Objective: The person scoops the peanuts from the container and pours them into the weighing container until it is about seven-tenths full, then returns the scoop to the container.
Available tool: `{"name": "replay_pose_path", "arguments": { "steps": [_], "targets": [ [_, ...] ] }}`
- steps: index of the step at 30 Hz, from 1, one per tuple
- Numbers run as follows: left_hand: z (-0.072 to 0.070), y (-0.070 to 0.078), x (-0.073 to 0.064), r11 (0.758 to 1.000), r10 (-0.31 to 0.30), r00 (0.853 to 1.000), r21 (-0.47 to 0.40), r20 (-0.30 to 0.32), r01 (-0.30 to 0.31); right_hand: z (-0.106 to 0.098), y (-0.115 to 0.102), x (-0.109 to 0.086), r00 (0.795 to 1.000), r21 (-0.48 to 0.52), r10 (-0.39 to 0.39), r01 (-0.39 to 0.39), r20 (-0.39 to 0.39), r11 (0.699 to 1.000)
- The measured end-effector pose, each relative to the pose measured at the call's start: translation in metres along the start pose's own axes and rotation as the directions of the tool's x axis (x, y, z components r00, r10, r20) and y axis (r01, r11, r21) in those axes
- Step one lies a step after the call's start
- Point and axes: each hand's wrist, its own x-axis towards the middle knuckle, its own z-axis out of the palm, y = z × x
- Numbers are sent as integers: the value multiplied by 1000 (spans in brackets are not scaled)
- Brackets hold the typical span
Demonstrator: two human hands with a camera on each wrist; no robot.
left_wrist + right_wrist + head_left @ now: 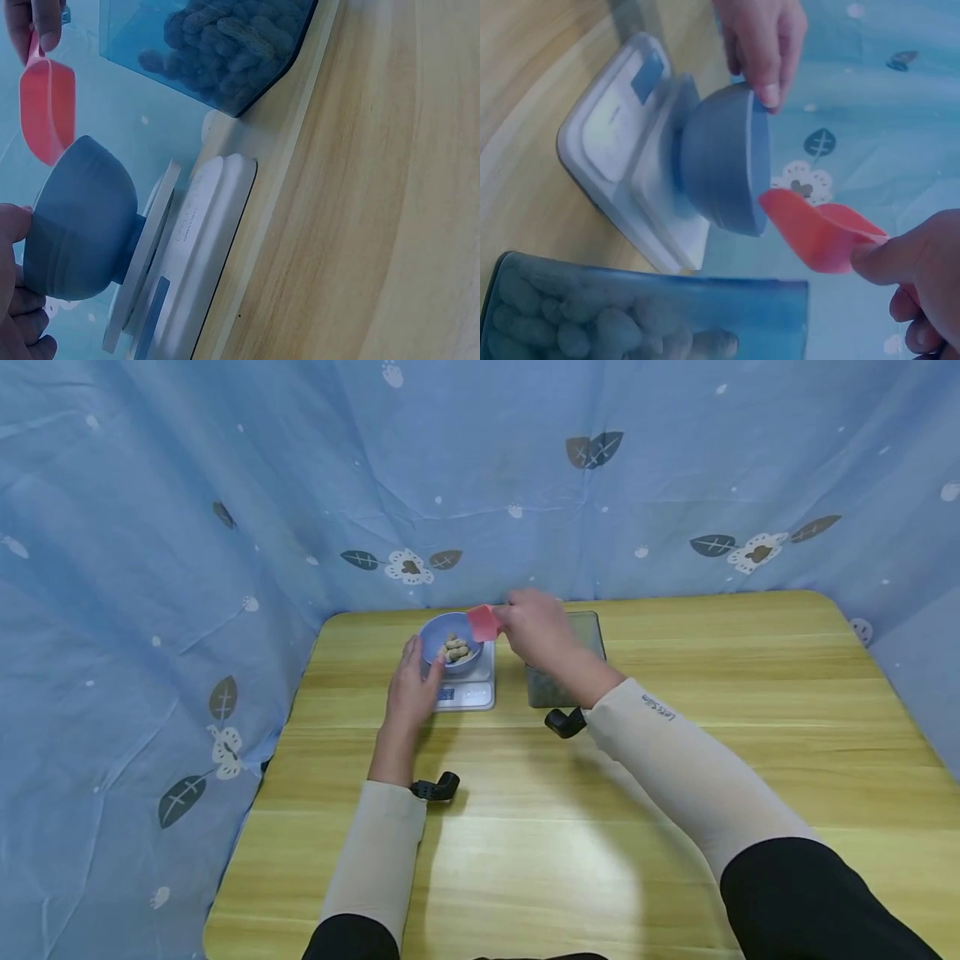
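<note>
A blue bowl [431, 635] with several peanuts [456, 650] in it stands on a white kitchen scale [474, 695]. My left hand [411, 685] holds the bowl's left side, with the thumb at its rim. My right hand [538, 627] grips a pink scoop [483, 623] by its short handle. In the right wrist view, the scoop's lip is tilted at the bowl's rim [759, 161]; whether anything is inside the scoop is hidden. A clear bin [139, 45] of peanuts [240, 37] stands right of the scale, partly under my right forearm.
The wooden table [495, 827] carries the scale and bin near its back edge. Behind it hangs a blue patterned curtain [510, 468]. A dark wrist-camera mount [566, 723] sticks out under my right wrist, another [437, 787] beside the left.
</note>
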Motion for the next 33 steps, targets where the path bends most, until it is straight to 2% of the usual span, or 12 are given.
{"name": "replay_pose_path", "arguments": {
  "steps": [3, 7, 12, 15, 18, 22, 26, 28, 30, 33],
  "targets": [
    [0, 2, 0, 1000, 11, 1000, 3, -11, -11, -8, 8, -6, 997, 100, 66, -70, 38, 993],
    [-3, 10, -1, 998, 58, 997, 1, -55, -58, -21, 21, -19, 982, 233, 167, -184, 91, 955],
    [-4, 39, -5, 987, 161, 985, 19, -61, -160, -32, 39, -39, 965, 325, 241, -261, 102, 909],
    [0, 59, -9, 971, 240, 970, 8, -35, -240, -36, 49, -52, 960, 342, 262, -279, 94, 897],
    [10, 75, -14, 947, 322, 947, -20, 3, -322, -38, 59, -64, 953, 346, 290, -301, 84, 889],
    [26, 92, -19, 928, 373, 923, -28, 90, -372, -39, 69, -79, 948, 362, 317, -309, 37, 880],
    [41, 102, -22, 916, 395, 902, 4, 173, -402, -40, 77, -90, 943, 342, 331, -317, 19, 884],
    [47, 106, -23, 912, 402, 895, 5, 192, -410, -41, 80, -94, 948, 301, 316, -306, 15, 903],
    [52, 108, -24, 914, 396, 896, 6, 201, -406, -41, 83, -95, 962, 218, 272, -263, -9, 940],
    [57, 111, -26, 921, 382, 903, -5, 198, -389, -38, 84, -94, 984, 19, 170, -169, -61, 985]
  ]
}}
